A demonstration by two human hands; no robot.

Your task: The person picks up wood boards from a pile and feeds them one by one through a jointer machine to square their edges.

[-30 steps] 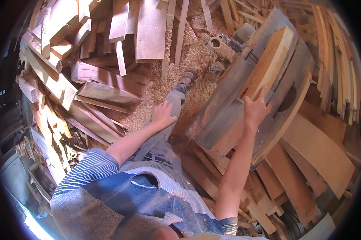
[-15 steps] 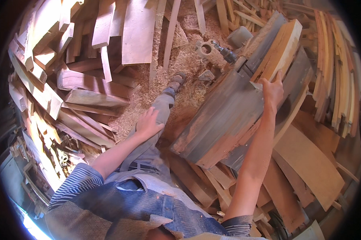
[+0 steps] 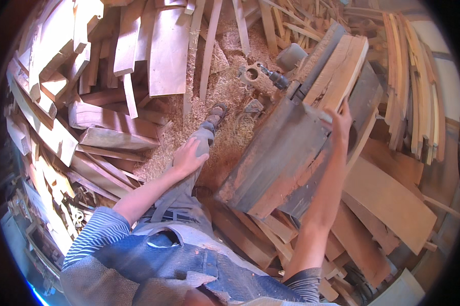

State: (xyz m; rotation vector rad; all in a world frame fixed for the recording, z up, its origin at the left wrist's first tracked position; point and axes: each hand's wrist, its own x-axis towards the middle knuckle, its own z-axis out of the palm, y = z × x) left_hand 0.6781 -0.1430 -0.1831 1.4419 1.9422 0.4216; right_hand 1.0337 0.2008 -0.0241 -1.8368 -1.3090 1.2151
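Note:
A thick wooden plank [image 3: 337, 71] with a rough, cracked surface lies lengthwise on the grey metal bed of a woodworking machine [image 3: 276, 148]. My right hand [image 3: 340, 122] grips the plank's near end, thumb to the left and fingers along the right edge. Part of the fingers is hidden behind the hand. My left hand [image 3: 188, 157] rests on my left leg, palm down, fingers loosely stretched and holding nothing.
Stacked boards [image 3: 168, 51] stand at the far left, and long thin strips [image 3: 413, 92] lean at the right. Wood shavings [image 3: 222, 81] cover the floor around my foot. Wide flat boards [image 3: 393, 204] lie right of the machine. A dark cylindrical fitting [image 3: 276, 77] sits beside the machine's left side.
The view has shifted, so the scene sits farther left and lower. The plank now shows more of its light, cracked face, and my right hand's fingers have changed position at its near end.

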